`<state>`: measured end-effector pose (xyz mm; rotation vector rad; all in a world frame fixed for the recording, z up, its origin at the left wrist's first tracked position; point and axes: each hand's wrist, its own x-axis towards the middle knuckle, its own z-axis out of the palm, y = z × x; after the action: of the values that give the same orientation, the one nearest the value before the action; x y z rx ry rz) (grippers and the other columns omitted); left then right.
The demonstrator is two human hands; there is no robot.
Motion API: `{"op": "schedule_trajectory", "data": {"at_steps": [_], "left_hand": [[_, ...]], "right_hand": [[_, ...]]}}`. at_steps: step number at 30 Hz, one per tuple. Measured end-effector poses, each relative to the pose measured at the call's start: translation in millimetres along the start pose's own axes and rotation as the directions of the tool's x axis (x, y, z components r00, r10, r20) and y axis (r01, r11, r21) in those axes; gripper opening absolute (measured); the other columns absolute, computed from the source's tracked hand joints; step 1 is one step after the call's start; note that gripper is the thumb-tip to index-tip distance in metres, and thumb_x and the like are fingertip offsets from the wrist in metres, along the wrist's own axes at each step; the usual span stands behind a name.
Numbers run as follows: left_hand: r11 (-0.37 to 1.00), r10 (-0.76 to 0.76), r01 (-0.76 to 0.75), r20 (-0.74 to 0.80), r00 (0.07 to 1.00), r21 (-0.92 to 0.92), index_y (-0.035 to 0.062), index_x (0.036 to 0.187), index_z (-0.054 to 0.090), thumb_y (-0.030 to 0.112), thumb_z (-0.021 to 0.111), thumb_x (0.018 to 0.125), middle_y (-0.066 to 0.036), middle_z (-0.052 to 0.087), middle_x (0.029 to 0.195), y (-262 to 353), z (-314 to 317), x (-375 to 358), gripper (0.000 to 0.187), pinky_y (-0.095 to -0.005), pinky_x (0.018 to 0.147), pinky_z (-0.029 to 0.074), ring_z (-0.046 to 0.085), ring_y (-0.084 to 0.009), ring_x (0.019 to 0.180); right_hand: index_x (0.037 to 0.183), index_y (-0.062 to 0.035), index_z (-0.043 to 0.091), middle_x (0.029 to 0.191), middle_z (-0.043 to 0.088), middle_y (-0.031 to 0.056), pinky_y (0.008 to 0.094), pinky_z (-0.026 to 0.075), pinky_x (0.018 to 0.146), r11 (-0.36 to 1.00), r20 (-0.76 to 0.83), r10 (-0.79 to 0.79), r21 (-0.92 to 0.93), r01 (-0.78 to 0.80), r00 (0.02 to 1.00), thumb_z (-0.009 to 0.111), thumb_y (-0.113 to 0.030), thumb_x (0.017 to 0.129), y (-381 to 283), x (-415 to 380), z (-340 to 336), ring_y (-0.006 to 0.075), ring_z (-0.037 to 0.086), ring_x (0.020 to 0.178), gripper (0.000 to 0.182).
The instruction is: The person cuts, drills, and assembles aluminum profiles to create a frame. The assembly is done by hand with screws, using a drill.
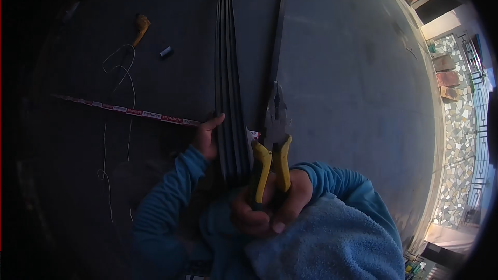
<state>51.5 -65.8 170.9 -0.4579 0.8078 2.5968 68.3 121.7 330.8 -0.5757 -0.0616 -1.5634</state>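
My right hand (272, 205) is wrapped round the yellow-and-black handles of a pair of pliers (278, 134), whose metal jaws point away from me. At the left edge of a bundle of long, dark ribbed bars (231, 93), my left hand (208, 137) grips with its thumb showing and its other fingers hidden beneath. Crossing under the bundle is a long strip with red and white lettered labels (150, 115). Another dark bar (280, 26) lies to the right of the bundle, partly behind the pliers.
On the dark floor (353, 72) to the left lie a yellow-orange tool or object (141, 30), a small light-and-dark block (166, 52) and loose thin wire (134, 80). A blue towel (332, 238) hangs over my front. Bricks (447, 78) and mosaic paving (454, 176) lie beyond the floor's right edge.
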Motion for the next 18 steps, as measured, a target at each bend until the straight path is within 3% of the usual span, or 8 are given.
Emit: {"op": "schedule_trajectory", "data": {"at_steps": [2,4,6,10,12,14,16,18], "left_hand": [[0.952,-0.243,0.247,0.044,0.969,-0.182,-0.0058,0.12,0.052,0.03,0.056,0.092,-0.023,0.061,0.112,13,12,-7,0.046,-0.0448,0.094,0.05,0.063,-0.0335,0.101],[0.973,-0.176,0.191,0.119,0.977,-0.129,-0.0069,0.125,0.048,0.03,0.056,0.092,-0.025,0.059,0.116,31,10,-6,0.05,-0.0451,0.094,0.049,0.061,-0.0363,0.105],[0.987,-0.156,0.149,0.13,0.979,0.061,-0.0047,0.133,0.045,0.044,0.047,0.093,-0.024,0.055,0.124,58,12,-8,0.063,-0.0448,0.099,0.046,0.058,-0.0357,0.112],[0.963,0.082,0.005,0.312,0.947,-0.269,-0.0028,0.143,0.031,0.052,0.041,0.094,-0.026,0.036,0.143,83,5,0,0.074,-0.0463,0.108,0.038,0.045,-0.0376,0.127],[0.942,0.17,-0.047,0.354,0.919,-0.332,0.0013,0.145,0.03,0.054,0.038,0.094,-0.027,0.029,0.147,75,6,3,0.073,-0.0514,0.111,0.031,0.039,-0.0398,0.131],[0.935,0.056,0.081,0.37,0.927,-0.345,0.0043,0.146,0.03,0.054,0.038,0.094,-0.026,0.023,0.15,65,-12,18,0.073,-0.0528,0.113,0.028,0.034,-0.0423,0.134],[0.946,0.048,0.09,0.409,0.911,-0.311,0.0046,0.145,0.032,0.055,0.037,0.094,-0.023,0.022,0.152,52,-24,30,0.072,-0.052,0.114,0.025,0.031,-0.0403,0.136],[0.95,-0.084,0.232,0.544,0.835,-0.209,0.0059,0.14,0.04,0.049,0.041,0.095,-0.018,0.03,0.149,63,4,16,0.063,-0.0474,0.109,0.036,0.043,-0.0316,0.129]], "right_hand": [[0.091,-0.0055,0.047,0.081,0.051,0.0065,0.0294,0.043,0.068,0.966,0.148,-0.006,-0.256,0.045,0.989,0.062,0.0,0.077,-10,-34,-21,0.0174,0.055,0.073,0.021],[0.09,-0.0052,0.048,0.081,0.052,0.0074,0.0304,0.043,0.067,0.946,0.216,-0.047,-0.305,0.113,0.975,0.064,0.0,0.076,-15,-56,-16,0.0168,0.054,0.074,0.022],[0.089,-0.0056,0.048,0.083,0.052,0.0076,0.0356,0.043,0.072,0.914,0.043,-0.007,-0.405,0.024,0.999,0.064,-0.002,0.077,-1,-69,-5,0.0193,0.054,0.08,0.02],[0.092,-0.0068,0.049,0.091,0.056,0.01,0.0346,0.045,0.073,0.967,0.066,-0.127,-0.213,0.138,0.99,0.065,-0.004,0.077,35,-50,-20,0.023,0.057,0.089,0.022],[0.093,-0.0075,0.048,0.094,0.054,0.0108,0.0306,0.045,0.072,0.902,-0.099,-0.432,-0.056,0.429,0.896,0.064,-0.003,0.078,40,-8,-13,0.0208,0.056,0.088,0.022],[0.091,-0.0084,0.046,0.09,0.051,0.0084,0.0262,0.044,0.072,0.807,-0.214,-0.549,0.117,0.579,0.808,0.065,-0.004,0.079,29,44,6,0.0174,0.054,0.087,0.022],[0.098,-0.0041,0.048,0.094,0.052,0.01,0.0303,0.046,0.076,0.763,-0.067,-0.617,0.194,0.616,0.784,0.066,-0.01,0.081,28,84,14,0.0192,0.055,0.089,0.025],[0.099,-0.0015,0.048,0.095,0.052,0.0101,0.0287,0.045,0.074,0.679,-0.004,-0.716,0.231,0.697,0.698,0.064,-0.007,0.082,38,103,25,0.0175,0.054,0.087,0.025]]}}
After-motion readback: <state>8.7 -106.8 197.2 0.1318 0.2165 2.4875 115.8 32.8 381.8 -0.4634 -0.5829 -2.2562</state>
